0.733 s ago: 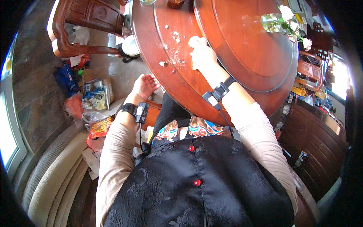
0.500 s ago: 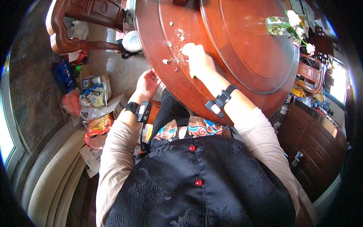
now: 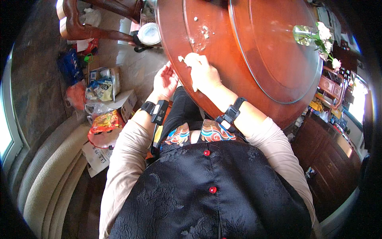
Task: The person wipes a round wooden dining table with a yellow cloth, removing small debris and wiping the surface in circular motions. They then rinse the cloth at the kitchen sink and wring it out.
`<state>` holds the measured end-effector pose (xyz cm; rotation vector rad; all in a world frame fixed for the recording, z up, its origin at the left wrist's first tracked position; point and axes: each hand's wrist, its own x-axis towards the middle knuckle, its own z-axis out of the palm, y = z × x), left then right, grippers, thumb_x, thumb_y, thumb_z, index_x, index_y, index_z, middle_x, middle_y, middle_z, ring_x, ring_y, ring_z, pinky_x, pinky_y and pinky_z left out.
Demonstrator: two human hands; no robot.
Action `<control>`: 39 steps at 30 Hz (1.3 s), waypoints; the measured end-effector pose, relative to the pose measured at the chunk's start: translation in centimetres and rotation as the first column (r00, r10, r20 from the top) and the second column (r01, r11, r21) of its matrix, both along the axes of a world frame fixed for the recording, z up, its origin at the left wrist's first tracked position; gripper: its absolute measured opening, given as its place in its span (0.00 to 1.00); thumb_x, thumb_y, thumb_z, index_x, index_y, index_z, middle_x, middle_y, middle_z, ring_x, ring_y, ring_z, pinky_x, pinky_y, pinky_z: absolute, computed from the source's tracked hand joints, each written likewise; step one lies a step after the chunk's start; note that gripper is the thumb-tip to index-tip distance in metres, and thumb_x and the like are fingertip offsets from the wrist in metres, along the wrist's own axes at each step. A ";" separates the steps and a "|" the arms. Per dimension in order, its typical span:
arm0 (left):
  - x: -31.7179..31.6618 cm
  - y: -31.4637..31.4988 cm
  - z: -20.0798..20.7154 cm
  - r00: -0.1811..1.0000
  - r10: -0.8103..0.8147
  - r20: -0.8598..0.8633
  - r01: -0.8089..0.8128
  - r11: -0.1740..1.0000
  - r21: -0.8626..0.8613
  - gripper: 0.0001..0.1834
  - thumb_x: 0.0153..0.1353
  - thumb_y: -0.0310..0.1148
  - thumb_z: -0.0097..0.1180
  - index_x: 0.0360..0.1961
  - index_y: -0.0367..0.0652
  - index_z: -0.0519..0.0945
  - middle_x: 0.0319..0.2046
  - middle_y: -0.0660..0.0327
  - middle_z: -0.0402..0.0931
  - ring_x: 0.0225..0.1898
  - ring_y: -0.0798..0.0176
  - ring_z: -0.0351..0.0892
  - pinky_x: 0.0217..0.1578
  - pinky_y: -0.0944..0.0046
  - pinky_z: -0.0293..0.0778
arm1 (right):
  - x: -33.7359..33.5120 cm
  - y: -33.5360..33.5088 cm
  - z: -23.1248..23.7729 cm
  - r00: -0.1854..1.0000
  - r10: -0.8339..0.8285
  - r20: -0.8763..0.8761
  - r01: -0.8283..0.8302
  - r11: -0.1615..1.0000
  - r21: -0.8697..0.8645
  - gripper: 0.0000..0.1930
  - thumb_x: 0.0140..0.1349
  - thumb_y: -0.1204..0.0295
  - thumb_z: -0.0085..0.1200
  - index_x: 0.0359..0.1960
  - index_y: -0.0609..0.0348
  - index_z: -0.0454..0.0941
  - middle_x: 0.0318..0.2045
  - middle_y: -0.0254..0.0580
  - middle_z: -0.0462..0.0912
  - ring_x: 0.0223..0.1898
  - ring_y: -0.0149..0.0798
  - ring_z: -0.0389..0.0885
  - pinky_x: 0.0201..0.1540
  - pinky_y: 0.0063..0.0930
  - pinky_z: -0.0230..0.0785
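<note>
My right hand [image 3: 205,75] is closed around a pale crumpled wad [image 3: 192,59], which looks like tissue or cloth. It presses this on the round reddish-brown table [image 3: 223,63], close to the near left edge. A small whitish scrap [image 3: 181,58] lies just left of the wad. Farther up the tabletop, pale crumbs [image 3: 205,32] and another small bit [image 3: 195,18] are scattered. Just off the table's edge, my left hand [image 3: 165,81] is held palm up with its fingers loosely curved, and nothing shows in it.
A glass vase [image 3: 303,35] with pale flowers [image 3: 325,40] lies toward the right on the raised glass-edged disc. Left of the table are a wooden chair [image 3: 95,32] and a round white container [image 3: 149,34]. Bags and an open box [image 3: 104,85] crowd the floor by rolled mats [image 3: 55,167].
My right hand has swept the wad toward me and left, nearer the table's edge, and some debris has shifted with it. My left hand stays beside the edge. The view has turned slightly.
</note>
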<state>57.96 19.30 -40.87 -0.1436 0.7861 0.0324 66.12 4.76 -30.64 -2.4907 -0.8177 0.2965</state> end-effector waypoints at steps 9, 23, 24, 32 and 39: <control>2.1 -0.8 1.0 0.983 0.165 -0.082 -0.157 0.983 0.096 0.19 0.66 0.34 0.43 0.51 0.31 0.74 0.51 0.51 0.76 0.53 0.53 0.73 0.60 0.52 0.65 | 1.0 0.3 1.2 0.835 -0.103 -0.540 0.134 0.991 0.018 0.10 0.60 0.72 0.49 0.43 0.46 0.76 0.41 0.36 0.74 0.33 0.46 0.81 0.36 0.38 0.78; 2.8 -0.7 1.7 0.972 0.195 -0.134 -0.179 0.976 0.126 0.17 0.67 0.33 0.42 0.49 0.33 0.76 0.49 0.53 0.78 0.52 0.55 0.74 0.59 0.54 0.66 | 4.5 2.2 5.4 0.802 -0.003 -0.598 -0.075 0.992 -0.105 0.09 0.64 0.74 0.44 0.41 0.48 0.76 0.35 0.35 0.79 0.23 0.35 0.82 0.25 0.28 0.75; 2.8 -0.7 1.8 0.973 0.191 -0.127 -0.175 0.976 0.128 0.17 0.67 0.33 0.42 0.49 0.33 0.76 0.48 0.53 0.78 0.52 0.55 0.74 0.59 0.54 0.67 | 4.5 1.3 5.8 0.686 -0.055 -0.726 0.055 0.998 -0.023 0.09 0.65 0.75 0.42 0.41 0.50 0.76 0.35 0.36 0.80 0.22 0.35 0.82 0.23 0.27 0.74; 2.1 -1.4 2.3 0.971 0.201 -0.130 -0.184 0.974 0.131 0.17 0.64 0.33 0.43 0.47 0.34 0.78 0.47 0.55 0.79 0.51 0.56 0.75 0.56 0.54 0.70 | 2.2 -1.5 3.6 0.912 -0.033 -0.410 0.001 0.997 -0.079 0.15 0.58 0.76 0.49 0.48 0.52 0.77 0.41 0.36 0.79 0.32 0.33 0.76 0.33 0.25 0.77; 2.3 -1.6 0.9 0.965 0.212 -0.152 -0.183 0.966 0.185 0.17 0.64 0.33 0.43 0.46 0.34 0.79 0.46 0.56 0.80 0.51 0.58 0.75 0.56 0.56 0.68 | 0.9 0.5 0.3 0.926 0.107 -0.363 -0.135 0.990 -0.052 0.21 0.53 0.70 0.55 0.52 0.51 0.76 0.52 0.35 0.76 0.50 0.40 0.72 0.54 0.31 0.68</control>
